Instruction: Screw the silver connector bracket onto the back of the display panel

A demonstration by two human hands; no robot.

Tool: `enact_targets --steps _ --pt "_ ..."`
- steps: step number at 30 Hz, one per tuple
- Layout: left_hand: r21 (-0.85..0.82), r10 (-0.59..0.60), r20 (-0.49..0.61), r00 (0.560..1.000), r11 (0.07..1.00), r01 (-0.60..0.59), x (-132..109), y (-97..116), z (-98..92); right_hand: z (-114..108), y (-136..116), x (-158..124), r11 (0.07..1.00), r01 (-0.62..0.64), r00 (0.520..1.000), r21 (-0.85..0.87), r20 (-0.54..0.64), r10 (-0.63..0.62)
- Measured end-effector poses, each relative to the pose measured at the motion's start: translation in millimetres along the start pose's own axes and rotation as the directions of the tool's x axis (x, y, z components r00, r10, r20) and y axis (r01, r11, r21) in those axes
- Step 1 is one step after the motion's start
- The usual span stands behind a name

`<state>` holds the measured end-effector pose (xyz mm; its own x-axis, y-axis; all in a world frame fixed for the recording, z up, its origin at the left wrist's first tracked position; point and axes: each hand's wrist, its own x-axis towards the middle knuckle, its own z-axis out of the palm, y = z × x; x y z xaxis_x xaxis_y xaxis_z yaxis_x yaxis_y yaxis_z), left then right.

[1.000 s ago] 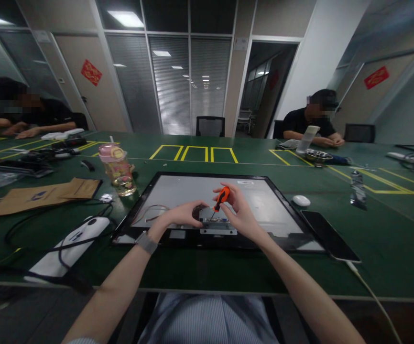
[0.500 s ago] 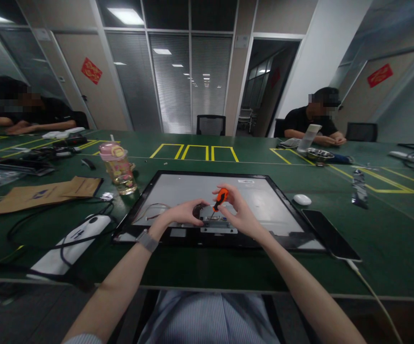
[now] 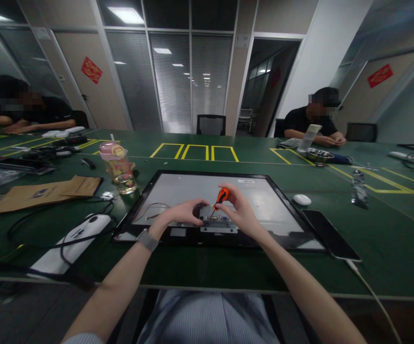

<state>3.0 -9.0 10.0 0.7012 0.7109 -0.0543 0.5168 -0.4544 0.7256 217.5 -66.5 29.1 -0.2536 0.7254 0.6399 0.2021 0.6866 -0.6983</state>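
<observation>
My right hand (image 3: pixel 241 210) grips the orange and black handle of a screwdriver (image 3: pixel 223 196). Its thin shaft slants down to the left, and the tip is at a small metal bracket assembly (image 3: pixel 219 229). Thumb and fingers of my left hand (image 3: pixel 185 212) curve round the left end of that assembly, where a dark part (image 3: pixel 199 209) shows between them; what exactly they grip is partly hidden. Beneath both hands lies a large flat display panel (image 3: pixel 171 187) with a grey back and black frame. A thin cable (image 3: pixel 153 206) runs across it left of my left hand.
Left of the panel stand a pink-lidded bottle (image 3: pixel 119 167), a brown paper envelope (image 3: pixel 49 193) and a white power strip (image 3: pixel 72 243) with black cables. To the right lie a phone (image 3: pixel 331 234) and a white case (image 3: pixel 302 199). Co-workers sit across the table.
The screwdriver handle has shifted slightly and turned in my right fingers, which sit a little differently around it. My left hand and the panel stay put.
</observation>
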Motion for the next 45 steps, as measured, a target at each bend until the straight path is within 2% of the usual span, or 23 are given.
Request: enact_targets --steps 2,6,8,14,21,24,26,27,29,31,32,33,34,36,37,39,40,43,45 --pt "-0.003 0.002 -0.008 1.0 1.0 -0.002 0.3 -0.6 0.2 1.0 0.7 0.1 1.0 0.005 1.0 0.008 -0.016 -0.005" --pt "0.002 0.014 -0.005 1.0 1.0 -0.014 1.2 -2.5 0.3 0.8 -1.7 -0.3 0.997 0.013 0.999 0.073 0.046 -0.016" --pt "0.002 0.015 0.001 1.0 1.0 -0.015 1.8 -3.5 0.3 -0.4 -2.9 -0.5 0.999 0.018 0.997 0.049 0.07 -0.021" --pt "0.002 0.012 0.003 1.0 1.0 -0.012 1.4 -2.9 0.0 -4.5 2.6 0.9 0.998 0.025 0.999 -0.061 -0.025 -0.026" --pt "-0.026 0.011 0.005 1.0 1.0 -0.011 0.8 -0.4 -0.3 -7.6 1.9 3.2 0.999 0.014 1.0 0.037 0.02 -0.014" --pt "-0.034 0.02 0.009 1.0 0.999 -0.02 1.4 -1.2 -0.4 -10.7 -1.9 5.3 0.997 -0.014 1.0 0.082 0.004 0.014" --pt "-0.028 0.025 0.014 1.0 0.999 -0.024 1.2 -1.2 -1.0 -16.7 -4.8 7.8 0.995 -0.029 0.998 0.096 -0.051 0.034" --pt "-0.025 0.027 0.017 0.999 0.999 -0.026 0.9 -1.0 -1.5 -21.6 -6.0 9.2 0.997 -0.024 0.992 0.074 -0.121 0.033" --pt "-0.021 0.027 0.023 0.999 0.999 -0.026 0.0 -0.4 -2.4 -35.2 -6.6 12.0 1.0 -0.013 0.954 -0.024 -0.3 0.006" --pt "-0.019 0.019 0.033 0.999 1.0 -0.018 -0.8 0.2 -3.2 -52.7 -4.4 13.8 0.983 -0.016 0.904 -0.181 -0.424 -0.063" --pt "-0.014 0.01 0.039 0.999 1.0 -0.009 -1.1 0.6 -3.5 -61.9 -2.4 14.2 0.958 -0.037 0.89 -0.285 -0.446 -0.098" --pt "-0.009 -0.001 0.039 0.999 1.0 0.001 -1.4 1.2 -3.7 -70.5 0.2 14.2 0.914 -0.079 0.9 -0.399 -0.423 -0.106" --pt "-0.005 -0.011 0.037 0.999 1.0 0.011 -1.6 1.9 -3.8 -78.0 3.0 13.8 0.846 -0.121 0.93 -0.519 -0.357 -0.086" --pt "-0.007 -0.022 0.037 0.999 1.0 0.023 -1.8 3.6 -3.8 -87.6 8.8 11.9 0.666 -0.176 0.983 -0.725 -0.16 0.086" --pt "-0.013 -0.023 0.039 0.999 1.0 0.023 -1.9 4.5 -3.7 -89.3 11.4 10.5 0.565 -0.187 0.977 -0.804 -0.089 0.196" --pt "-0.025 -0.021 0.042 0.999 0.999 0.022 -2.0 6.1 -3.6 -87.3 15.6 7.3 0.394 -0.186 0.918 -0.9 -0.016 0.397" --pt "-0.028 -0.021 0.044 0.999 0.999 0.022 -2.1 6.7 -3.6 -84.5 17.0 5.6 0.344 -0.169 0.878 -0.924 0.017 0.477" --pt "-0.016 -0.031 0.043 0.999 0.999 0.032 -2.4 7.6 -3.8 -75.3 18.9 1.7 0.262 -0.159 0.759 -0.952 0.052 0.65" --pt "-0.005 -0.04 0.04 0.998 0.999 0.04 -2.6 7.5 -4.1 -72.6 19.2 0.3 0.224 -0.169 0.711 -0.96 0.039 0.702"
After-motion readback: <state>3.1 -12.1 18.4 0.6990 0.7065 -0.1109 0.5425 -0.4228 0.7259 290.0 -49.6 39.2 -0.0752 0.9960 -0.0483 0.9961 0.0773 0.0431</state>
